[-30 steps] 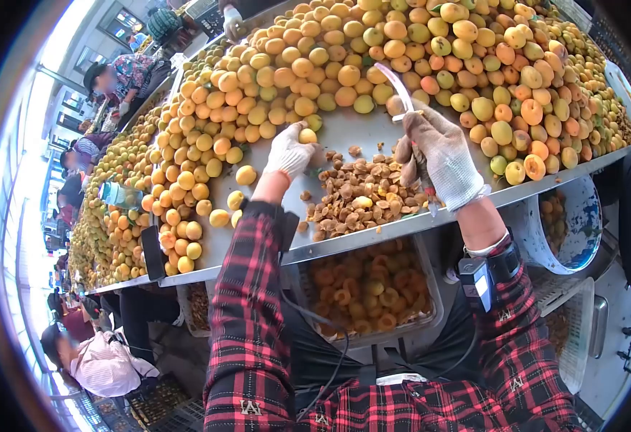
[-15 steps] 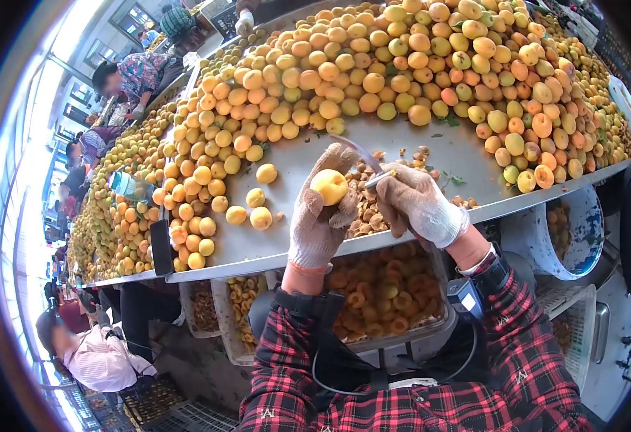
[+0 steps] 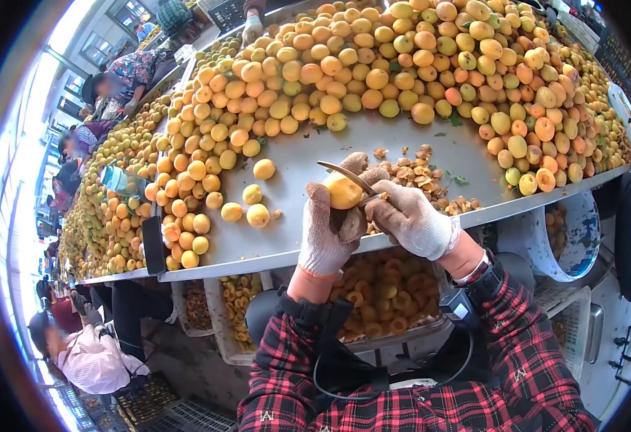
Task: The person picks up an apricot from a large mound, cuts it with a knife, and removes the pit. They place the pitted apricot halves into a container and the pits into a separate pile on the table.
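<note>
My left hand (image 3: 328,241) pinches a yellow apricot (image 3: 342,193) over the desk (image 3: 294,169), while my right hand (image 3: 413,216) grips a curved knife (image 3: 356,178) across it; safest is keeping fingertips off the cutting edge. Beyond lie brown pits (image 3: 428,177), then heaped apricots (image 3: 377,78).

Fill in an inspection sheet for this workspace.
Surface: metal tabletop, partly bare in front of the fruit pile.
Job's things: yellow fruit with curved knife across it; brown pits heaped beyond.
Clutter: clear container among fruit, left; dark flat object, front edge; small leaves.
Grips: left grip holds yellow fruit, right grip the curved knife.
Cables: thin cable loops below the tabletop.
Surroundings: pale crate below, white bucket at right, people along the left.
</note>
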Motion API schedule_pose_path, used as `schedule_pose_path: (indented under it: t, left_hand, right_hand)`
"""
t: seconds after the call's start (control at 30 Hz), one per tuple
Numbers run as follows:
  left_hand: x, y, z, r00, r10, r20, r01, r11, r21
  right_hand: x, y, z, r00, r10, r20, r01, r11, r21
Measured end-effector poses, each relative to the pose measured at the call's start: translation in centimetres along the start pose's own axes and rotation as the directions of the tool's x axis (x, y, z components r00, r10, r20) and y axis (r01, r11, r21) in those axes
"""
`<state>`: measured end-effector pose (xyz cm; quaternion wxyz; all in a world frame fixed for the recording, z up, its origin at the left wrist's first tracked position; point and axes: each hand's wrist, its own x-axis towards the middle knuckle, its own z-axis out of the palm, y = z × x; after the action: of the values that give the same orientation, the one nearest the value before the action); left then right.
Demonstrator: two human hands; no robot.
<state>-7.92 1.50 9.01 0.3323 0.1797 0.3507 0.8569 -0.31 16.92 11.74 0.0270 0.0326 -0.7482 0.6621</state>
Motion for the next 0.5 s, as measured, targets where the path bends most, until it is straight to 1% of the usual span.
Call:
schedule_pose_path:
  t: [0.03,0.07,0.13,0.17,0.23,0.27,0.33,0.37,0.43,0.47,0.5]
  left_hand:
    - [0.0,0.0,-0.1,1.000,-0.012,0.008,0.012,1.000,0.018]
    - [0.0,-0.2,0.1,1.000,-0.009,0.008,0.009,1.000,0.018]
    - [0.0,-0.5,0.8,0.997,0.030,-0.072,-0.031,1.000,-0.007]
    - [0.0,-0.4,0.9,0.997,0.029,-0.075,-0.030,1.000,-0.007]
    - [0.1,-0.4,0.5,0.997,0.052,-0.060,-0.049,0.997,0.055]
    - [0.0,-0.2,0.4,0.997,0.054,-0.059,-0.051,0.997,0.054]
    - [-0.3,0.7,0.1,0.993,0.016,-0.115,0.005,0.984,0.176]
    - [-0.5,1.1,-0.3,0.993,0.017,-0.118,0.004,0.985,0.173]
    - [-0.7,1.8,-0.6,0.986,-0.033,-0.161,0.089,0.932,0.353]
    - [-0.6,1.9,-0.4,0.983,-0.032,-0.179,0.093,0.933,0.347]
    - [-0.5,2.5,-0.1,0.983,-0.031,-0.181,0.093,0.934,0.346]
  right_hand:
    - [0.0,0.1,0.0,0.997,-0.076,0.001,0.076,0.997,-0.017]
    - [0.0,0.1,0.2,0.997,-0.077,0.003,0.077,0.997,-0.019]
    - [-0.1,0.4,0.6,0.999,-0.031,-0.027,0.030,0.999,-0.037]
    - [0.1,0.6,0.7,0.999,-0.029,-0.025,0.028,0.999,-0.035]
    - [0.4,1.4,1.0,0.986,-0.155,-0.063,0.151,0.987,-0.059]
    - [0.4,1.5,1.0,0.986,-0.156,-0.062,0.152,0.987,-0.061]
    - [0.4,1.3,1.1,0.984,-0.169,-0.065,0.161,0.981,-0.109]
    - [0.3,1.1,1.0,0.984,-0.166,-0.061,0.159,0.981,-0.110]
    - [0.3,0.5,0.6,1.000,-0.030,0.007,0.031,0.982,-0.188]
    - [0.4,0.3,0.4,1.000,-0.030,0.010,0.031,0.981,-0.190]
    - [0.5,0.1,0.3,0.999,0.030,0.037,-0.019,0.968,-0.251]
